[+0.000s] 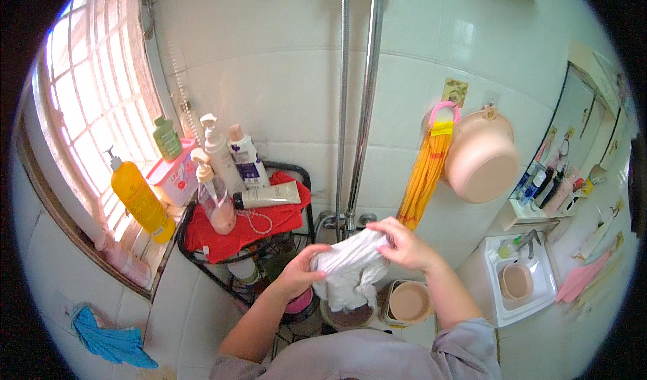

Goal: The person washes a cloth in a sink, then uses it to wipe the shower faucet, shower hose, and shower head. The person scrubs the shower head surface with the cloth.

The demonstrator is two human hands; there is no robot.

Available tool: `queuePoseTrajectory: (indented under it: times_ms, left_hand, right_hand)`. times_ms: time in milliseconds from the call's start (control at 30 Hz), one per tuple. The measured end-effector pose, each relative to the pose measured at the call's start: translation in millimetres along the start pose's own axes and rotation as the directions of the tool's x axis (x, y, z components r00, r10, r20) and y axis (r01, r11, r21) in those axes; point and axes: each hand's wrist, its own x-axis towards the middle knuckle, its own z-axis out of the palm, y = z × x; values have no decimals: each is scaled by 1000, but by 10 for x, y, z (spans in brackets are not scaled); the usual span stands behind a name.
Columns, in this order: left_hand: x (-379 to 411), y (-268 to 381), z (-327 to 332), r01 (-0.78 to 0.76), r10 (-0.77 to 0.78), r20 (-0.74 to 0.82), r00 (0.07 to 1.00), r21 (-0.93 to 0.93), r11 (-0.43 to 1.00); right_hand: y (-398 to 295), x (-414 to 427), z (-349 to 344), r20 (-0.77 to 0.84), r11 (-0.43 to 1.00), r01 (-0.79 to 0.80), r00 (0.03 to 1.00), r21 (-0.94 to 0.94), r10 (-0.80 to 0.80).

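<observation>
A bunched white cloth (349,279) hangs between my two hands, low in the middle of the view. My left hand (302,273) grips its left end, with the fingers on top. At the upper right end, my right hand (402,243) pinches the cloth between thumb and fingers. The lower part of the cloth droops in loose folds over a round basin (349,318), which it partly hides. A beige round tub (409,302) stands in a container to the right of that basin.
On the left, a black wire shelf (217,274) carries a red cloth (273,223), a pump bottle (218,208) and a tube (270,195). A yellow bottle (141,203) stands at the window. Shower pipe (365,102) ahead; hanging basin (480,160) and white sink (538,299) at right.
</observation>
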Motion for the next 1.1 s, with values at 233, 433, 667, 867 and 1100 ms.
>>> queuePoseTrajectory:
  times_ms: [233,433,667,867,1100]
  left_hand:
    - [252,342,213,-143,373,113,921,988,55]
    - [565,471,405,-85,158,-180,971,357,930]
    - [708,618,300,63,147,-287,947,612,788]
    - [1166,752,146,-121,507,-279,816,774,621]
    - [2283,1494,-73,-349,568,-327,756,532,771]
  right_hand:
    - [-195,79,-145,-195,719,-15,966,-695,-168]
    - [-73,298,175,-383,934,276,907,227,-175]
    - [-41,464,-42,247,955,-218,932,-200,265]
    - [-172,893,-488,-147,592,-83,932,802,331]
    - [-1284,1808,-919,-483,628,565,814,535,-321]
